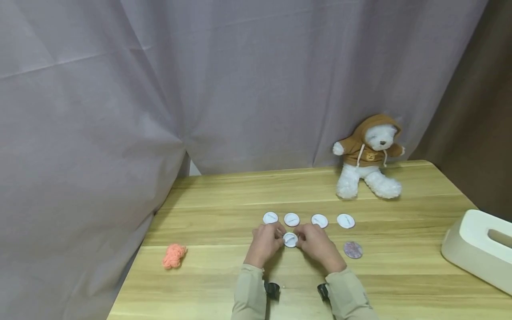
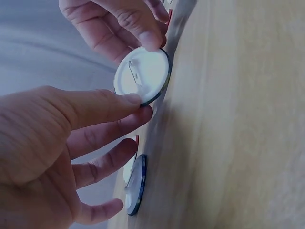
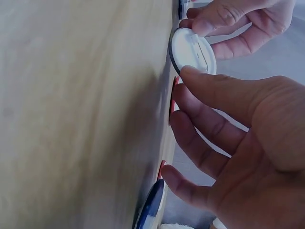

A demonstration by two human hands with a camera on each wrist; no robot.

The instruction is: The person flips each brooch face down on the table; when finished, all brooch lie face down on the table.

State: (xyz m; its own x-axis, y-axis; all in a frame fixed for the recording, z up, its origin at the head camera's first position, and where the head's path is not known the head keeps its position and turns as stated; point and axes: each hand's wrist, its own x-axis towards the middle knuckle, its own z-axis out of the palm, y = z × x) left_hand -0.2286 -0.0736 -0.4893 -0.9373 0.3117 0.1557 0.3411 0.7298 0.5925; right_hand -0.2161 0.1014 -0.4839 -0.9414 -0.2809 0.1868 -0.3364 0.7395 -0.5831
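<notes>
Between both hands is a round pin badge (image 1: 290, 240), its white back and metal pin facing up. My left hand (image 1: 266, 242) pinches one edge with thumb and forefinger; in the left wrist view the thumb lies on the badge's back (image 2: 148, 71). From the opposite side my right hand (image 1: 318, 245) pinches the other edge, thumb on top in the right wrist view. Just beyond the hands, several more badges lie back up in a row, among them a badge (image 1: 292, 219) and a rightmost badge (image 1: 346, 221). A purplish badge (image 1: 353, 250) lies face up beside my right hand.
A white teddy bear (image 1: 370, 155) in a brown hoodie sits at the back right of the wooden table (image 1: 216, 284). At the right edge stands a cream box with a slot (image 1: 480, 249). Coral yarn (image 1: 174, 256) lies on the left. A grey curtain (image 1: 248, 89) hangs behind.
</notes>
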